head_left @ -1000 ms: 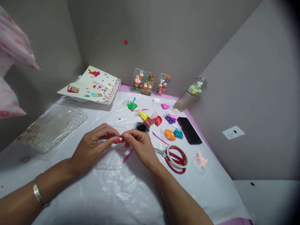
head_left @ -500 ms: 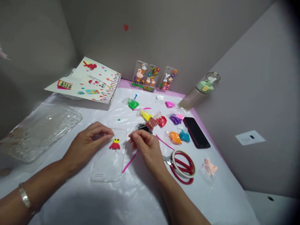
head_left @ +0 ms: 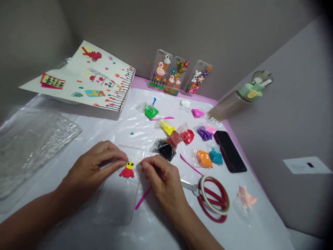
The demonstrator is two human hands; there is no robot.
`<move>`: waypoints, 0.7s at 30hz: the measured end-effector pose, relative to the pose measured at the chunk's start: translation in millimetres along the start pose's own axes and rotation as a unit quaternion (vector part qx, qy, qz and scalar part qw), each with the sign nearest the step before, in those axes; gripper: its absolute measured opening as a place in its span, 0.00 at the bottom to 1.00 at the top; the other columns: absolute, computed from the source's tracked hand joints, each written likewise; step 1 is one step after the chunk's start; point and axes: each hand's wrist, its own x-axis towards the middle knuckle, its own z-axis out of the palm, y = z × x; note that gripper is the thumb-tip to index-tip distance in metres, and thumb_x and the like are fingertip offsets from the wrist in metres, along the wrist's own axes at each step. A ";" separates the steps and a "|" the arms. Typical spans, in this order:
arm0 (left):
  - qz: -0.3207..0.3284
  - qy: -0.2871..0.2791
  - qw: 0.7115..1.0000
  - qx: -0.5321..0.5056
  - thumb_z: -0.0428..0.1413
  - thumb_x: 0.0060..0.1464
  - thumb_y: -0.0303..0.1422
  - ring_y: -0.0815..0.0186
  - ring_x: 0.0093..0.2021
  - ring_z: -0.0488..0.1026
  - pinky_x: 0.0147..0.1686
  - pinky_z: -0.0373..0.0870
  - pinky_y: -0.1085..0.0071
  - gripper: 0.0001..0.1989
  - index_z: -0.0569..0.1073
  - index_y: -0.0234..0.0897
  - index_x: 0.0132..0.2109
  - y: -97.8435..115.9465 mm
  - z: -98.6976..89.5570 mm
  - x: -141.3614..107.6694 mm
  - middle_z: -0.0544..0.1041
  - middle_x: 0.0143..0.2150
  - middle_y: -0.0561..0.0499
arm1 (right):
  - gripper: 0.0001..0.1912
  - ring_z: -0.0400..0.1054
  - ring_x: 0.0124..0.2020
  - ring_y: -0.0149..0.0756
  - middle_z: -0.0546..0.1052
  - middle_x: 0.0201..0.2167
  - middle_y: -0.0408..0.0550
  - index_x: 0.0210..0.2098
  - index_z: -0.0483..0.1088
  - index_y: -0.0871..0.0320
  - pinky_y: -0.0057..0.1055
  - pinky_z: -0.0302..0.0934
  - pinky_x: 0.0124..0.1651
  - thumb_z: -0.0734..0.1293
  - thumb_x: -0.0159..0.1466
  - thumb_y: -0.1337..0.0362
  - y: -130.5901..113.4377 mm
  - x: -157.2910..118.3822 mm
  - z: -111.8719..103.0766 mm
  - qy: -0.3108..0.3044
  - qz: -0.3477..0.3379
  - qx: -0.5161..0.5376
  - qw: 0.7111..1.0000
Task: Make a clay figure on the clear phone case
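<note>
Head view: the left hand (head_left: 92, 170) is holding its thumb and forefinger together at the upper edge of a clay figure (head_left: 127, 172), yellow-headed and red-bodied; whether anything is sitting between the tips cannot be told. The right hand (head_left: 166, 180) is likewise pressing thumb and forefinger together, just right of the figure, any held piece being too small to make out. The figure is lying on a clear phone case (head_left: 117, 201), toward its far end, and the case is resting on the white-covered surface (head_left: 244, 232). A magenta modelling tool (head_left: 143, 198) is lying beside the case. Farther right, scissors (head_left: 197, 190) are lying with a white ring (head_left: 203, 194) across their red handles, near a peach clay packet (head_left: 246, 198). Beyond the right hand, a black clay packet (head_left: 166, 150), an orange clay packet (head_left: 204, 158) and a smartphone (head_left: 230, 151) are lying in order from left to right. Behind these, a green clay packet (head_left: 151, 111) is lying and a bottle (head_left: 230, 104) is standing. At the back, decorated phone cases (head_left: 160, 69) are leaning upright, right of an illustrated sheet (head_left: 101, 74).
</note>
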 end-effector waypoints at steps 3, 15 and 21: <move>0.004 0.004 1.000 -0.001 0.62 0.62 0.47 0.58 0.42 0.77 0.43 0.68 0.68 0.07 0.84 0.58 0.38 0.3 1.4 1.5 0.81 0.38 0.55 | 0.11 0.71 0.33 0.36 0.78 0.31 0.45 0.34 0.78 0.55 0.33 0.62 0.39 0.65 0.71 0.64 0.4 0.1 0.1 -0.004 -0.002 -0.008 1.000; 0.017 0.002 1.000 -0.003 0.61 0.62 0.46 0.59 0.40 0.78 0.41 0.70 0.69 0.09 0.85 0.56 0.37 0.2 3.3 4.0 0.81 0.37 0.54 | 0.11 0.70 0.33 0.35 0.77 0.30 0.45 0.34 0.78 0.57 0.32 0.60 0.38 0.65 0.70 0.66 -0.3 1.5 1.4 -0.005 -0.004 -0.019 1.000; 0.011 -0.021 1.000 0.013 0.60 0.63 0.41 0.61 0.43 0.77 0.44 0.70 0.70 0.07 0.85 0.55 0.39 -0.1 2.2 3.0 0.79 0.39 0.55 | 0.11 0.70 0.34 0.34 0.78 0.31 0.45 0.34 0.79 0.58 0.31 0.60 0.39 0.65 0.70 0.68 -1.9 1.5 1.7 -0.008 0.003 -0.020 1.000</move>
